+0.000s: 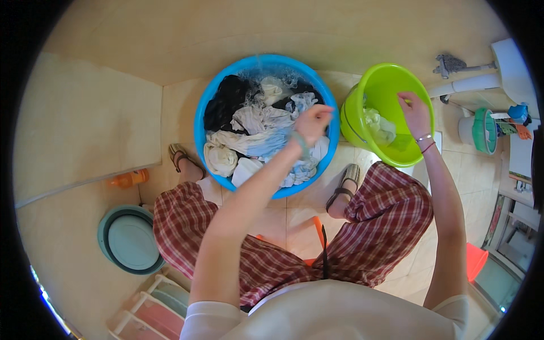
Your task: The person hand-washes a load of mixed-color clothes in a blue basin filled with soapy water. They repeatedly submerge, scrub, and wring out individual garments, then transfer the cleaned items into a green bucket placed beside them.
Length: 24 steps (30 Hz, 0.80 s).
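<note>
A round blue tub [199,119] holds wet laundry [260,136] in white, pale blue and black, with foamy water at its far side. Over the tub's right part is my left hand [313,123], its fingers curled together and slightly blurred, with no cloth visible in them. To the right stands a lime-green bucket [416,85], a whitish wet cloth [379,126] lying inside it against the left wall. My right hand [416,116] hovers above the bucket's right side, fingers bent and thumb apart, holding nothing that I can see.
An orange bottle [129,179] lies at the left wall near grey-green basins [133,241]. A white rack [144,300] stands lower left. At the right are a small pail [483,130], a brush [450,65] and a red container [476,260]. My sandalled feet flank the tub's near side.
</note>
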Available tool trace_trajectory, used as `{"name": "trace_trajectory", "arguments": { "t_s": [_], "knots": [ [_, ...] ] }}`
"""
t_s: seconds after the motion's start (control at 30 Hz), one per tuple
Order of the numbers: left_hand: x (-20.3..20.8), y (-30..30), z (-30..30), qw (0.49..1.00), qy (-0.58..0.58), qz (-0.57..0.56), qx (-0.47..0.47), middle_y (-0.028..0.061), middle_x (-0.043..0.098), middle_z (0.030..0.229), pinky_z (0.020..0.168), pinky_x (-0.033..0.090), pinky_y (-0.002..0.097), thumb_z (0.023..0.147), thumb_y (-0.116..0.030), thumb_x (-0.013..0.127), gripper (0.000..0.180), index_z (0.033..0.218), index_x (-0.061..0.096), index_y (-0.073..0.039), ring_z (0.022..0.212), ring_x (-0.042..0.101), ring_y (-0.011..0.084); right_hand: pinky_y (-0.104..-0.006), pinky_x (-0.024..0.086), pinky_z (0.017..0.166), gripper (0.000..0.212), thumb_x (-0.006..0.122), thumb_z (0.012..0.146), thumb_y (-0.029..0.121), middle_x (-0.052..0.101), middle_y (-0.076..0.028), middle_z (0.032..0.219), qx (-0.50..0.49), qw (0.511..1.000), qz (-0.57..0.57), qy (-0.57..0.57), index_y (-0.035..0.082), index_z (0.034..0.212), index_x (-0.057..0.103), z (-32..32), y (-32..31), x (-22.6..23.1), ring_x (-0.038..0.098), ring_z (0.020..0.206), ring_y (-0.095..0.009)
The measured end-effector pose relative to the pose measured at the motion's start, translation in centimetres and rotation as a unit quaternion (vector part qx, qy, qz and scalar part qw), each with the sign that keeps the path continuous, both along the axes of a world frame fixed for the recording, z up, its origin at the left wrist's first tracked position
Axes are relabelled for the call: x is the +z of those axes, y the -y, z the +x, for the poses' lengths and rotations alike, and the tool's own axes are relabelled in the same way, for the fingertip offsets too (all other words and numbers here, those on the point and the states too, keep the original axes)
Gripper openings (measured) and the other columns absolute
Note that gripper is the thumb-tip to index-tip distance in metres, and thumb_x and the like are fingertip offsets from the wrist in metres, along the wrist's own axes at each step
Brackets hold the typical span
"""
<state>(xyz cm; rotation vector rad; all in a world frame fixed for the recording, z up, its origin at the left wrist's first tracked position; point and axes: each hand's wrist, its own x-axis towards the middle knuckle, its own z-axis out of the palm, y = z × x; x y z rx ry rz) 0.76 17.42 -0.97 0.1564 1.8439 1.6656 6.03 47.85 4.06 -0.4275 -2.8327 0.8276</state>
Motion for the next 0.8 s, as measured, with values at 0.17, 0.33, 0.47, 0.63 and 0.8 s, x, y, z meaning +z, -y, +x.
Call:
{"name": "trace_trajectory", "arguments": {
  "t_s": [0.17,0.33,0.47,0.63,0.8],
  "knots": [
    [-8.6,13.3,-2.9,0.963,-0.194,-0.184,0.029,0.0075,0.066,0.097,0.075,0.051,0.0302,0.083,-0.012,0.064,0.024,0.107,0.064,-0.008,0.085,0.063,0.0181,-0.0314,0.052,0.071,0.02,0.06,0.087,0.018,0.069,-0.012,0.088,0.148,0.94,-0.286,0.109,0.004,0.1,0.067,-5.3,14.7,-1.5,0.066,0.079,-0.021],
    [-8.8,17.9,-2.5,0.909,-0.233,-0.343,0.035,0.0103,0.063,0.101,0.08,0.05,0.0357,0.079,-0.008,0.067,0.034,0.112,0.061,-0.013,0.091,0.062,0.0254,-0.0412,0.048,0.085,0.031,0.068,0.079,0.024,0.063,-0.014,0.102,0.219,0.969,-0.046,0.105,0.007,0.104,0.064,-6.9,24.0,-10.0,0.059,0.1,-0.03],
    [-9.1,18.9,-2.2,0.931,-0.161,-0.316,0.09,0.0111,0.063,0.099,0.08,0.05,0.0361,0.076,-0.007,0.069,0.044,0.118,0.057,-0.014,0.088,0.062,0.0247,-0.0471,0.045,0.086,0.018,0.067,0.078,0.025,0.056,-0.008,0.101,0.197,0.967,0.088,0.134,0.01,0.088,0.064,-6.9,27.0,-12.4,0.051,0.109,-0.028],
    [-9.1,19.2,-3.1,0.931,-0.162,-0.319,0.067,0.0161,0.056,0.114,0.09,0.046,0.0398,0.072,-0.006,0.072,0.07,0.135,0.044,-0.019,0.102,0.057,0.0294,-0.0394,0.049,0.071,0.017,0.058,0.082,0.02,0.063,-0.014,0.084,0.152,0.972,-0.152,0.096,0.004,0.079,0.061,-7.6,27.1,-11.2,0.058,0.082,-0.035],
    [-7.1,17.2,-3.6,0.929,-0.238,-0.276,0.07,0.0198,0.041,0.133,0.099,0.041,0.042,0.065,-0.008,0.079,0.091,0.142,0.034,-0.024,0.119,0.045,0.036,-0.0314,0.044,0.063,0.02,0.053,0.087,0.02,0.057,-0.01,0.072,0.056,0.913,-0.404,0.024,0.0,0.086,0.055,-7.7,27.2,-4.3,0.056,0.067,-0.019]
  ]
}}
